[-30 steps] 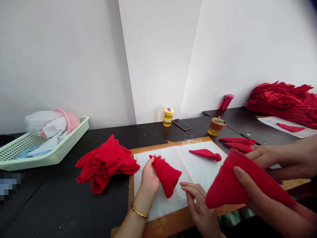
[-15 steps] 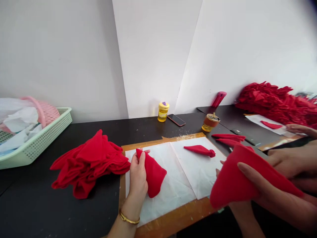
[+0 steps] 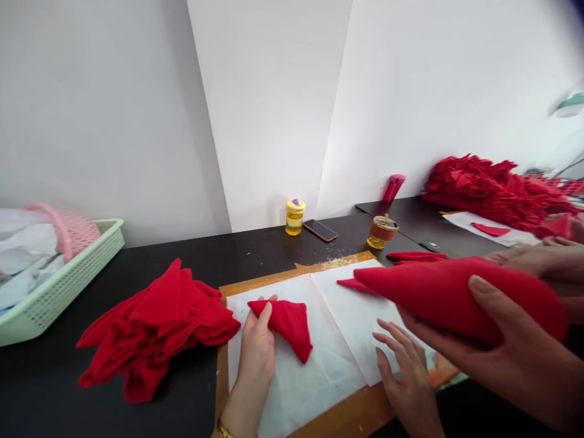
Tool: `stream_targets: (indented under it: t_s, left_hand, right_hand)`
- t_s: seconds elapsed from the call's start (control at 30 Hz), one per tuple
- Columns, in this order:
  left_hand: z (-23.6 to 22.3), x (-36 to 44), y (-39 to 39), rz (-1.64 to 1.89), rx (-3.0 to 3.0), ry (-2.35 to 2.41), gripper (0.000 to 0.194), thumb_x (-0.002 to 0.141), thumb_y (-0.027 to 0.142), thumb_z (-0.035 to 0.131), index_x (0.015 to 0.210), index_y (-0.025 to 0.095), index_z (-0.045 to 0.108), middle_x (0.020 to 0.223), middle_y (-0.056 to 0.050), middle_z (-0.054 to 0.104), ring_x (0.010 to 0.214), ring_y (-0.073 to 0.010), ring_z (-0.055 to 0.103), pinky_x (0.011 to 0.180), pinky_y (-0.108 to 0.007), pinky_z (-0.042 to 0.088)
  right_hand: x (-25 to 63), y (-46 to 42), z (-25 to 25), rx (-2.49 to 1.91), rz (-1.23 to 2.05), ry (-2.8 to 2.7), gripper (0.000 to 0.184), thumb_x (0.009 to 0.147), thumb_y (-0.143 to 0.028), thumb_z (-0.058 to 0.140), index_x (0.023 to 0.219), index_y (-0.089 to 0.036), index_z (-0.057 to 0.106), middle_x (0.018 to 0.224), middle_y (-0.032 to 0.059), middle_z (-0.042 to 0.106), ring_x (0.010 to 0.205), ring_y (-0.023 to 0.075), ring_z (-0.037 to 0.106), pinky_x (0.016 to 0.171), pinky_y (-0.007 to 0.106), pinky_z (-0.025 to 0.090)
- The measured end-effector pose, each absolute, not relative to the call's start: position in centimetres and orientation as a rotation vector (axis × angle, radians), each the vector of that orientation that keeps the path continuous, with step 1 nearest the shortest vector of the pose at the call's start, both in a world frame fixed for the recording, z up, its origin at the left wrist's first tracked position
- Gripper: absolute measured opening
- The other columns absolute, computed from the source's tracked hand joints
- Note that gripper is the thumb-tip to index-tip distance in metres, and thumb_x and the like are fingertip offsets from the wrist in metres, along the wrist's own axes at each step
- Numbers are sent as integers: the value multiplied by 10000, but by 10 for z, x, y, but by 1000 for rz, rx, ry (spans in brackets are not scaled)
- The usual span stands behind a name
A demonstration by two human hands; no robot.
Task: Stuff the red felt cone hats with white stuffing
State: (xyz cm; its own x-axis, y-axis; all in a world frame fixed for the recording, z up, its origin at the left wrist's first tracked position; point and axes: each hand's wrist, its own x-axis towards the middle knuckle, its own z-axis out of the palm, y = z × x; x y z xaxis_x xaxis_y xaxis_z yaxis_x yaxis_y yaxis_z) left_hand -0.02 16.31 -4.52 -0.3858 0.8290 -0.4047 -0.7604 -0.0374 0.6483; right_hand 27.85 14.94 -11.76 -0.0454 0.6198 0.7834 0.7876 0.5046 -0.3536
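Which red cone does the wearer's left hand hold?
The left cone, beside the heap, pinched near its tip; a co-worker's hand holds the right cone.

No lettering can be read. The yellow-lidded jar (image 3: pixel 294 230) on the desk (image 3: pixel 45 383) bears a pale label (image 3: pixel 294 222), too small to decipher.

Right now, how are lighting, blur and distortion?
Head view: soft light, faint shading beside the white pillar, whose edges lean; head view: red cloth in the left hand clearer than a co-worker's cloth; head view: dark blur top right.
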Motion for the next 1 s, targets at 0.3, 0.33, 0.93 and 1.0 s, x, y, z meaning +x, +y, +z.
stream_targets:
  t_s: [0.3,0.33,0.93,1.0]
  left_hand:
    - [-29,-5,159,1672,84,947,284,967,84,528,1230,93,637,1250,-161,703,1089,-189,714,1045,-300,560]
    - [-28,-5,159,1662,79,942,279,972,95,528,1232,85,631,1234,-167,708,1053,-188,726,1019,-294,575]
    - [-24,-8,156,1576,-3,850,300,988,236,489,1225,106,620,997,-103,749,723,-140,703,670,-244,566]
    - [-23,-8,155,1593,4,840,339,971,241,500,1259,109,621,892,-76,734,678,-132,676,660,-237,542]
  right_hand:
    - [269,145,-114,-1106,-233,-1814,183,1010,-244,510,1118,-220,656,1125,107,704,1062,304,638,981,520,465]
    - [268,144,-113,-1088,-213,-1821,179,1009,-234,515,1122,-219,653,1140,105,699,1077,298,631,982,507,461]
    - [152,150,-76,-1109,1334,-1589,422,883,-563,678,1061,-182,635,873,36,654,784,201,601,725,321,501]
    - [151,153,-67,-976,1471,-1470,507,863,-570,713,1183,-187,622,1008,74,706,917,242,657,794,346,541]
